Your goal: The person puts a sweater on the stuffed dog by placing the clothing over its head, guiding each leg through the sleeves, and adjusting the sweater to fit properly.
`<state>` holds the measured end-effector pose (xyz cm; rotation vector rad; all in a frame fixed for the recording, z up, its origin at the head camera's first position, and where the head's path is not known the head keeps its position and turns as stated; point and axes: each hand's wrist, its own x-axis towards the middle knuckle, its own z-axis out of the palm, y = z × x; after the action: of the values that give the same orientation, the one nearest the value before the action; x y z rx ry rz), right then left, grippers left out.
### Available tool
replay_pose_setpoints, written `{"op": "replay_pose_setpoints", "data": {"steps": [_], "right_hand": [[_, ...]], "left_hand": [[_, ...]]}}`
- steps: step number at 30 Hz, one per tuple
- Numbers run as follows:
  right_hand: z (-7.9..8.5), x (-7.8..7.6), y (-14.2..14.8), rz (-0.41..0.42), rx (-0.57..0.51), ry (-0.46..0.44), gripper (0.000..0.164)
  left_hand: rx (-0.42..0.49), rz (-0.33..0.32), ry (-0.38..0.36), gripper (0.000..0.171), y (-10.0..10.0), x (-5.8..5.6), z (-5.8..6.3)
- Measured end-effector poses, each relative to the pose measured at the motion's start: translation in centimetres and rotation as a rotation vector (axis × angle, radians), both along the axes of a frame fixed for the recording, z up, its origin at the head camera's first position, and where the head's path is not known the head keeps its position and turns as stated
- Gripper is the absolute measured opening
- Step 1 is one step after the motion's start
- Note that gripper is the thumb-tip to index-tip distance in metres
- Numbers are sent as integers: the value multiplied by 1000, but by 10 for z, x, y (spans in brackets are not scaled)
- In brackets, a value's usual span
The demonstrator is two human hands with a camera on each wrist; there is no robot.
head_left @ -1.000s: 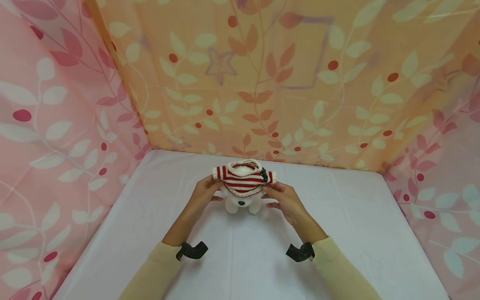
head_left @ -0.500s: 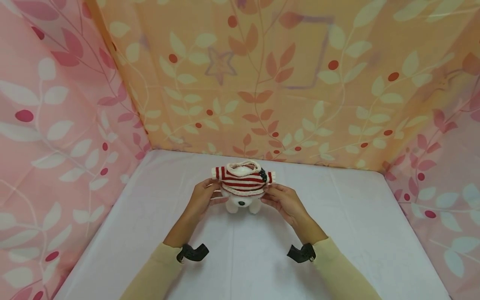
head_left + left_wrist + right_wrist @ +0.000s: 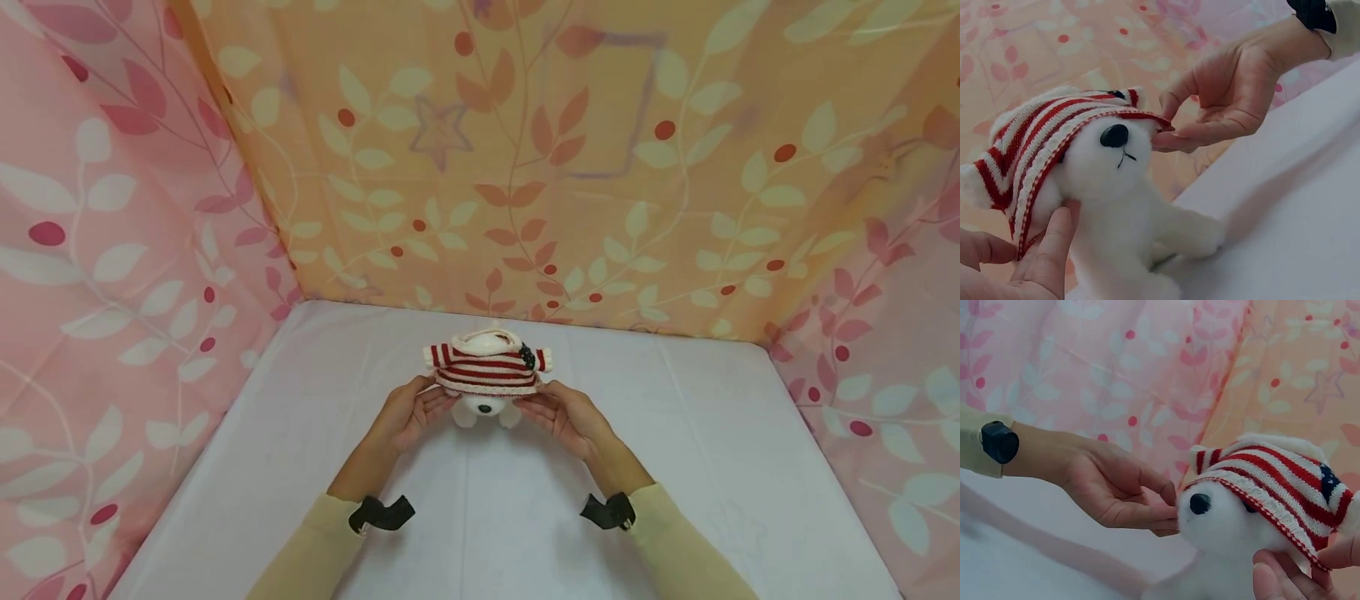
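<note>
A white plush toy (image 3: 1116,219) with a black nose sits upright on the table, facing the person. A small red-and-white striped knit sweater (image 3: 487,367) covers the top of its head, its neck opening on top and short sleeves sticking out sideways. My left hand (image 3: 411,412) pinches the hem on one side, fingers tucked under it by the toy's cheek. On the other side my right hand (image 3: 570,417) pinches the hem between thumb and fingers. The hem stretches across just above the nose (image 3: 1114,135); in the right wrist view part of one eye (image 3: 1249,506) shows beneath it.
A white cloth covers the table (image 3: 465,517). Behind it hangs an orange leaf-patterned curtain (image 3: 495,167), with pink patterned curtains at the left (image 3: 150,250) and right (image 3: 885,350). Each wrist wears a black band (image 3: 382,512).
Both hands have moved slightly down and toward the person, drawing the hem lower and wider over the plush toy's head. The fingers have turned inward under the hem.
</note>
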<state>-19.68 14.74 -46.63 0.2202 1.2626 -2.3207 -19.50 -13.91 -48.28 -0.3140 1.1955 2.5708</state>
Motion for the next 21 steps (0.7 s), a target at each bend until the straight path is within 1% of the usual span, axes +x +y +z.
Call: {"op": "replay_pose_setpoints", "data": {"steps": [3,6,10,13,16,18,21], "right_hand": [[-3,1,2,-5,-11,-8,27],[-6,1,4,-8,-5,-4,25],[-8,1,3,7,33,30,23],[-3,2,-1,23,78,38,30],[2,3,-4,80,131,45,42],[4,4,-5,124,170,53,48],[3,7,-6,174,201,54,51]], "left_hand": [[49,23,-21,29,-1,1,-4],[55,34,-20,24,-1,3,-7],[-16,-14,39,28,2,5,-6],[-69,-51,65,32,5,6,-2],[-65,-66,53,31,8,7,1],[-52,-84,37,31,9,10,2],[-58,-144,11,34,12,18,1]]}}
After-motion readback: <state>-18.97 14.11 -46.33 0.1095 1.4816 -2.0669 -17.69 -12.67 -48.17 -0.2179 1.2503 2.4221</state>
